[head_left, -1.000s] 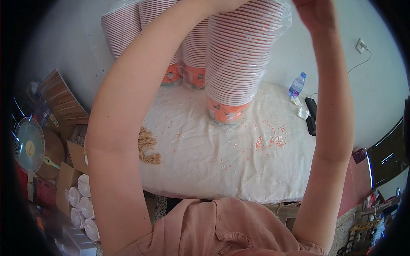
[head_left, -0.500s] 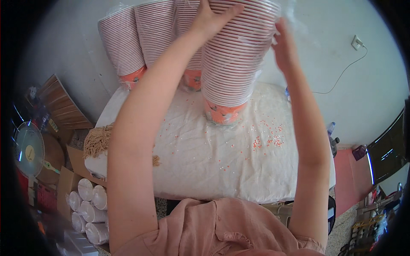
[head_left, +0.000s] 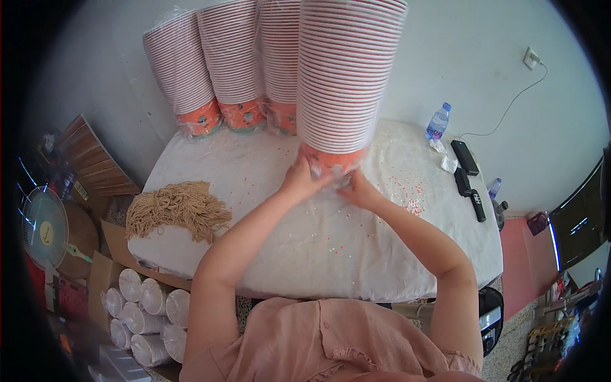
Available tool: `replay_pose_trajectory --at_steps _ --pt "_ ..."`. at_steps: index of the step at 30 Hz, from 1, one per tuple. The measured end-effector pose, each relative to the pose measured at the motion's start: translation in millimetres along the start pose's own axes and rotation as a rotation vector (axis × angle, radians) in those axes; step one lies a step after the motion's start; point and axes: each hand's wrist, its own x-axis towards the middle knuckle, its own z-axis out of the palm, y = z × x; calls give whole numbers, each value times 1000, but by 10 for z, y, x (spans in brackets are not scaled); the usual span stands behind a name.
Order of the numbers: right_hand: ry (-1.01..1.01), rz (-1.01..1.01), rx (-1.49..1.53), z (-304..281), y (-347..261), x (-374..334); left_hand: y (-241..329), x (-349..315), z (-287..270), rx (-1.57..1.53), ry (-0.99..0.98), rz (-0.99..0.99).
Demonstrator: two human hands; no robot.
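A tall stack of nested paper cups (head_left: 344, 83) stands upright on the cloth-covered table, white-rimmed above with an orange printed cup at the bottom. Clear plastic film shows around its base. At the left of that base my left hand (head_left: 301, 180) curls its fingers against the cup and film. My right hand (head_left: 360, 191) holds the base from the right, its fingers partly hidden by the film. Three more wrapped stacks of paper cups (head_left: 232, 57) stand behind to the left, by the wall.
Tan cord (head_left: 178, 209) lies bundled at the table's left. Small orange and white bits (head_left: 414, 205) dot the tablecloth (head_left: 273, 254). On the right are a water bottle (head_left: 438, 122), crumpled tissue (head_left: 449, 164) and black devices (head_left: 464, 157). A carton (head_left: 98, 280) of wrapped cups sits lower left.
Both my hands have come down from the upper part of the front stack to its base. The stack remains upright, and the cord and right-side items are now uncovered by my arms.
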Motion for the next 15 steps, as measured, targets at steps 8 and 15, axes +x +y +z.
replay_pose_trajectory --at_steps 8,15 --pt "93 48 -48 -1026 -666 69 288 -251 -739 126 -110 -116" --pt "833 -375 133 -1481 -1380 659 1637 428 -985 -111 493 501"
